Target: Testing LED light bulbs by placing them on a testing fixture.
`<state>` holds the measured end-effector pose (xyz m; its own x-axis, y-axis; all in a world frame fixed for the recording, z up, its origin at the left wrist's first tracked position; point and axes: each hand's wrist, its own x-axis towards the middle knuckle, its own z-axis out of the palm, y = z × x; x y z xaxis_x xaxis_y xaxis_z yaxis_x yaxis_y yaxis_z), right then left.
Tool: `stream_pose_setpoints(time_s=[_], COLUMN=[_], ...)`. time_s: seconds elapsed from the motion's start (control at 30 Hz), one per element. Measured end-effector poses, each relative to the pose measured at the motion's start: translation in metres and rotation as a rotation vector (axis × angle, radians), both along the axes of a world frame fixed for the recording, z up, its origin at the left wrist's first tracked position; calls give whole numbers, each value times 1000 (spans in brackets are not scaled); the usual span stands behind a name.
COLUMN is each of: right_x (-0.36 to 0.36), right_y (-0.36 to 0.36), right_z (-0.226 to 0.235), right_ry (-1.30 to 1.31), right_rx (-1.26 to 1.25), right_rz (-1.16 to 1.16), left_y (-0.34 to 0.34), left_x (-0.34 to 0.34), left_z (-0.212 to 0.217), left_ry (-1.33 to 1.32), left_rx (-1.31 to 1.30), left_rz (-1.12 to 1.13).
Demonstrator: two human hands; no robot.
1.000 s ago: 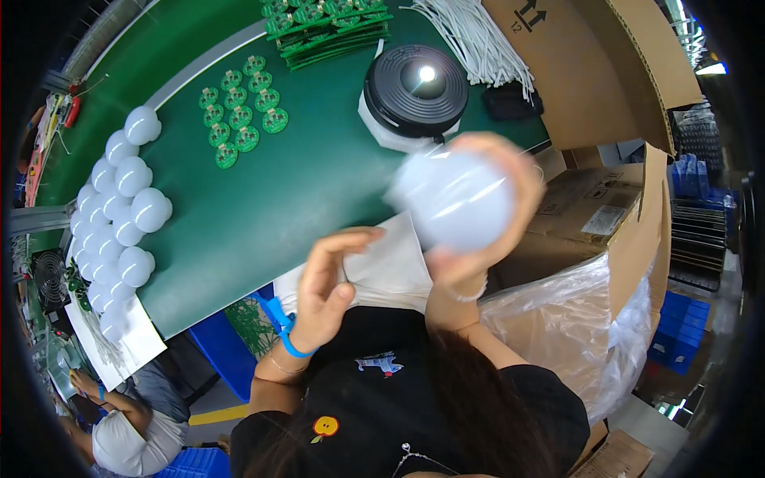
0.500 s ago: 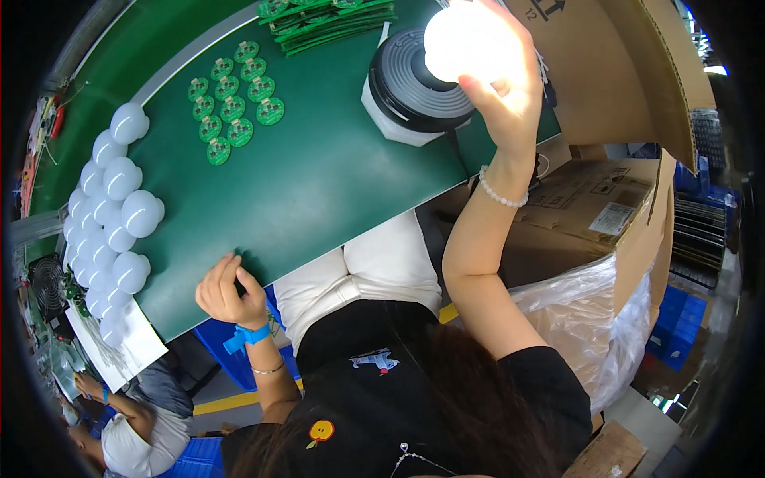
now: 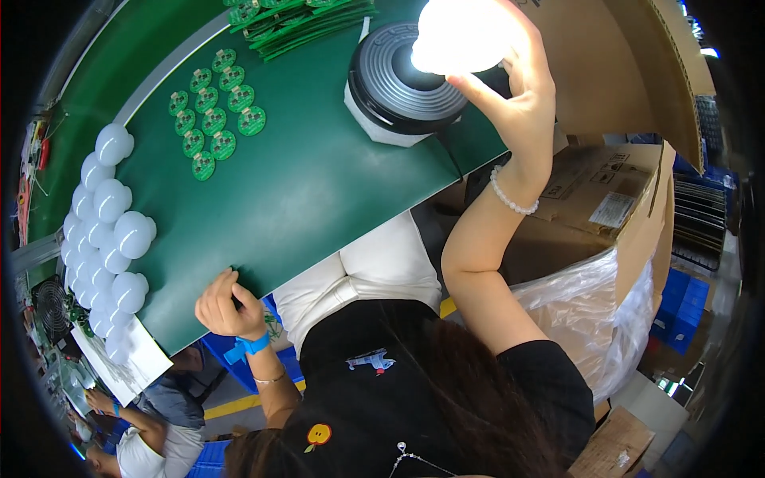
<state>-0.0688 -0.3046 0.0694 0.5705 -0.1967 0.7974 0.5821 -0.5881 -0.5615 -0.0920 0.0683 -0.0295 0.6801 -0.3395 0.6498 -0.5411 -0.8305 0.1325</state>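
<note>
Our right hand (image 3: 522,103) grips a glowing bulb (image 3: 464,36) to its upper left, overlapping the black disc (image 3: 392,76); our left hand (image 3: 231,311), thumb and fingers parted, rests on the green table (image 3: 295,183).

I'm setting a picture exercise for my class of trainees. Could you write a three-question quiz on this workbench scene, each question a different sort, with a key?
1. Multiple choice: The bulb in the right hand looks: A) dark B) glowing C) snapped in two.
2. True or false: In the picture, the round green circuit boards lie between the white globes and the black ringed disc.
3. Fill in: The left hand is at the near edge of the green table, with a ____ band on its wrist.

Key: 1. B; 2. True; 3. blue.
</note>
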Motion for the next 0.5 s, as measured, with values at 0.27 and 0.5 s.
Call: stream_pose_setpoints(time_s=[0.27,0.5], right_x=[-28,-12], right_y=[14,4], right_z=[6,-20], right_ry=[397,348], right_rx=[-72,-115], right_rz=[-242,-224], left_y=[1,0], left_x=[0,2], left_z=[-1,-1], left_ry=[10,-29], left_rx=[-1,-10], left_rz=[4,6])
